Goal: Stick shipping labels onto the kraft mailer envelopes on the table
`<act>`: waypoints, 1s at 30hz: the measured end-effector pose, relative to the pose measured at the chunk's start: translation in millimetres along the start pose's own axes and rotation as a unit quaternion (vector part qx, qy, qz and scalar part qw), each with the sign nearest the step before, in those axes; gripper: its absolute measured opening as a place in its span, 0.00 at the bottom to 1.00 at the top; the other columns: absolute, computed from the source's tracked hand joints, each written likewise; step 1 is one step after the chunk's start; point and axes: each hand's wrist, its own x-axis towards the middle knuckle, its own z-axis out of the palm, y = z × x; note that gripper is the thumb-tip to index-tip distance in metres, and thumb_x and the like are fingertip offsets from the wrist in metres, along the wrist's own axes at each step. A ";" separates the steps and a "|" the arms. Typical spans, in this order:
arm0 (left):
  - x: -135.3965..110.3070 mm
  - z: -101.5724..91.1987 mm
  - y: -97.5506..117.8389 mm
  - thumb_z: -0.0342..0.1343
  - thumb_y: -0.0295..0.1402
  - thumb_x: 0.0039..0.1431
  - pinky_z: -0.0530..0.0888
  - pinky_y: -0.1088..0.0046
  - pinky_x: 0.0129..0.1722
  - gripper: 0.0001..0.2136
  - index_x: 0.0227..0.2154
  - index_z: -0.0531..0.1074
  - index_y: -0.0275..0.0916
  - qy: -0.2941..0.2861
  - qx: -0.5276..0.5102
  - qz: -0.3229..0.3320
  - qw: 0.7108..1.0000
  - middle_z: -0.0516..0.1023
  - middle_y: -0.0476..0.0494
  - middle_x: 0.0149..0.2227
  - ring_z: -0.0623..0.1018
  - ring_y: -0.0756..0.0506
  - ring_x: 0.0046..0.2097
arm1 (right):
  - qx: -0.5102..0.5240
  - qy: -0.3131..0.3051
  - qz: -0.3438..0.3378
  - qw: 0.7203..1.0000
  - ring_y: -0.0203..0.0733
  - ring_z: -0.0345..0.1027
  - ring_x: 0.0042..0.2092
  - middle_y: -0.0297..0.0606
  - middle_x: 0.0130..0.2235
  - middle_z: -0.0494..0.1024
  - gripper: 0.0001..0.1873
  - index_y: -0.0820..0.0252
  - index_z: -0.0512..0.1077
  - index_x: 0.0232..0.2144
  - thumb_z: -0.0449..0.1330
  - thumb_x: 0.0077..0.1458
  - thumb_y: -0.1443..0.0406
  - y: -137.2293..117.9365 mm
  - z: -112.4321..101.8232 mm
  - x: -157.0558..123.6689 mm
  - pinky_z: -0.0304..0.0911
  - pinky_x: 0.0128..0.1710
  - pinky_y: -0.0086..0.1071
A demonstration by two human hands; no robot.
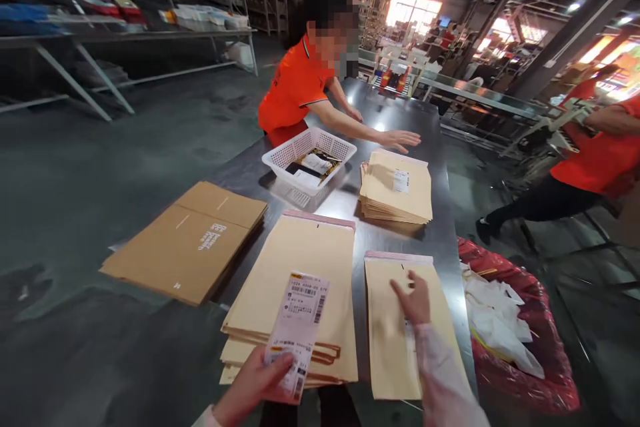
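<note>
My left hand (257, 380) pinches a strip of printed shipping labels (303, 307) between thumb and fingers, held above a tall stack of yellow padded envelopes (320, 253). Over a second pile of padded envelopes (390, 347) on the right is my right hand (414, 297), fingers spread and nothing in them. I cannot tell whether it touches the top envelope. A label on that envelope is partly hidden behind my right forearm. Further up the table lies a third stack of envelopes (380, 180), its top one bearing a white label.
Flattened cardboard boxes (200, 247) overhang the left edge of the metal table (235, 180). A white plastic basket (280, 155) holds packaged items. Across the table a person in orange (300, 87) reaches towards the far stack. A red-lined bin (550, 340) with white scraps stands right.
</note>
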 end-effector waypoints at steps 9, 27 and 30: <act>17.8 20.4 35.5 0.67 0.52 0.38 0.74 0.66 0.39 0.25 0.32 0.77 0.34 0.124 -0.005 0.174 0.977 0.81 0.40 0.32 0.77 0.41 0.36 | 0.239 -0.365 0.011 0.900 0.52 0.76 0.41 0.45 0.40 0.82 0.28 0.58 0.75 0.39 0.65 0.41 0.46 -64.2 127.1 -128.1 0.71 0.44 0.45; 34.6 7.2 7.2 0.70 0.52 0.30 0.66 0.73 0.27 0.24 0.22 0.73 0.35 0.199 -0.089 0.138 0.966 0.74 0.48 0.22 0.71 0.48 0.26 | 0.060 -0.294 -0.148 0.942 0.44 0.74 0.33 0.40 0.30 0.81 0.15 0.55 0.78 0.22 0.62 0.46 0.52 -94.2 143.9 -61.2 0.69 0.35 0.36; 31.9 -5.3 6.0 0.68 0.54 0.31 0.65 0.74 0.26 0.25 0.19 0.72 0.35 0.200 -0.100 0.127 0.966 0.72 0.50 0.18 0.70 0.49 0.24 | 0.074 -0.354 -0.112 0.925 0.42 0.73 0.32 0.40 0.33 0.81 0.18 0.58 0.78 0.30 0.67 0.38 0.52 -97.0 156.7 -54.3 0.70 0.32 0.34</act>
